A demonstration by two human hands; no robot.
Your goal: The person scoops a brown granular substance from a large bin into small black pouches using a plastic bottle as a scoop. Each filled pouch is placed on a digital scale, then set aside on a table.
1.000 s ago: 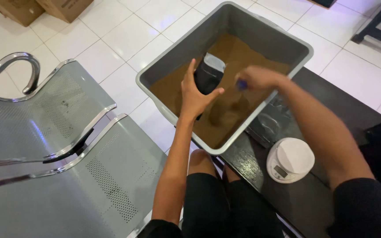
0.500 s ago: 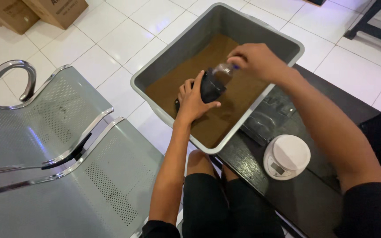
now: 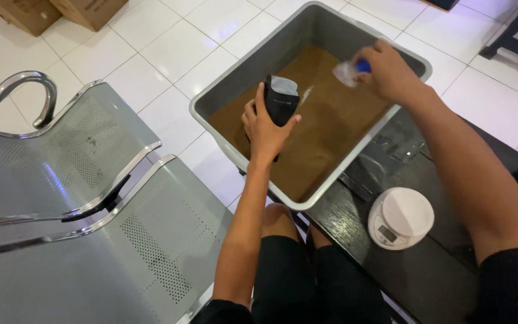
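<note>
A black pouch (image 3: pixel 281 102) is gripped upright by the left hand (image 3: pixel 263 126) inside the grey tub (image 3: pixel 244 75), its open mouth facing up. A clear scoop with a blue handle (image 3: pixel 349 70) is clenched in the right hand (image 3: pixel 388 72), raised just right of and above the pouch mouth, over the brown powder (image 3: pixel 325 138).

black pouch (image 3: pixel 281 99) in tub, brown boxes (image 3: pixel 55 12)

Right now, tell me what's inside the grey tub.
The grey tub holds brown powder across its floor. The left hand holds a black pouch upright in it; the right hand holds a scoop above. The pouch's contents are hidden.
</note>
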